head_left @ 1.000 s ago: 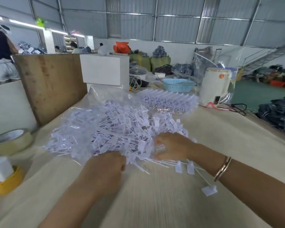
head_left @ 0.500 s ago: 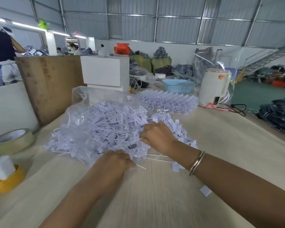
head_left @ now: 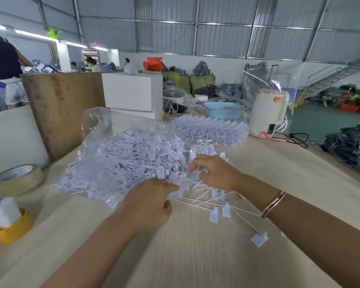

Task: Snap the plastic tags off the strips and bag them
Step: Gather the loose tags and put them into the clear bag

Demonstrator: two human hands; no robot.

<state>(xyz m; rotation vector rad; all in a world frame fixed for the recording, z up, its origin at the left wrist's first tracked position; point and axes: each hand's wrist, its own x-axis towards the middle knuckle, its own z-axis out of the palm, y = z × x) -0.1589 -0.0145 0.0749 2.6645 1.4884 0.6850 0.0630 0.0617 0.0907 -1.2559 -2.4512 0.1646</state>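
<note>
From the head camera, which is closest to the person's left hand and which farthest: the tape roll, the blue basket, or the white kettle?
Measured from the left hand:
1. Tape roll, at the table's left edge, nearest.
2. Blue basket, further back, behind the rows of unsnapped strips.
3. White kettle, back right, just beyond the basket, farthest.

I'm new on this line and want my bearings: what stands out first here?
A clear plastic bag heaped with loose white tags fills the table's middle. The left hand grips the bag's near edge while the right hand pinches tags at its mouth. A few tags lie loose on the table.
</note>
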